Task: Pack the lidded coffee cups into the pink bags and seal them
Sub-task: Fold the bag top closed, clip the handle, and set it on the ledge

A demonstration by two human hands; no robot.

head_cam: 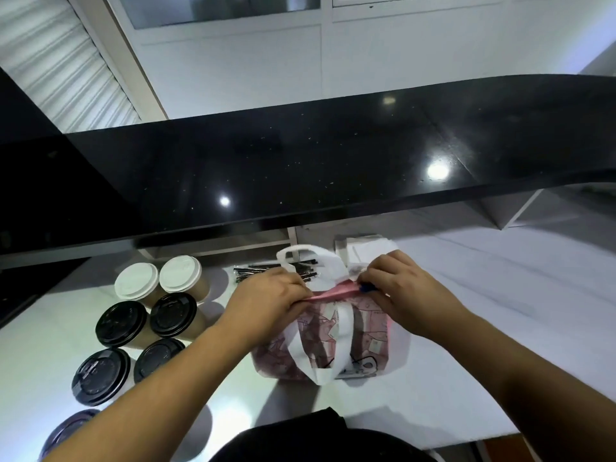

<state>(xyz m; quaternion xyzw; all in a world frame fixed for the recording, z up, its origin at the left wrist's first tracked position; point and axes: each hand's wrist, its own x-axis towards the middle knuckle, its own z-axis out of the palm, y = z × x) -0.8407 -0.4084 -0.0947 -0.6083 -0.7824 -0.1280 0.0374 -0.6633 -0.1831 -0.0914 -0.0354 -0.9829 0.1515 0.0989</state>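
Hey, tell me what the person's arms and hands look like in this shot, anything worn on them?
Both forearms are bare up to the bottom edge of the picture: no sleeves, watch or bracelet show. The left hand and the right hand wear no gloves, and no rings can be made out. A dark garment shows at the bottom edge.

Both bare forearms reach in from the 6 o'clock edge and converge toward the centre. The left hand point(266, 303) comes from 7 o'clock, knuckles up, its fingers point(295, 296) curled down and pinching at their tips. The right hand point(405, 295) comes from 4 o'clock, back facing up, fingers bent and pinching toward 9 o'clock. The two hands sit level, near each other, not touching
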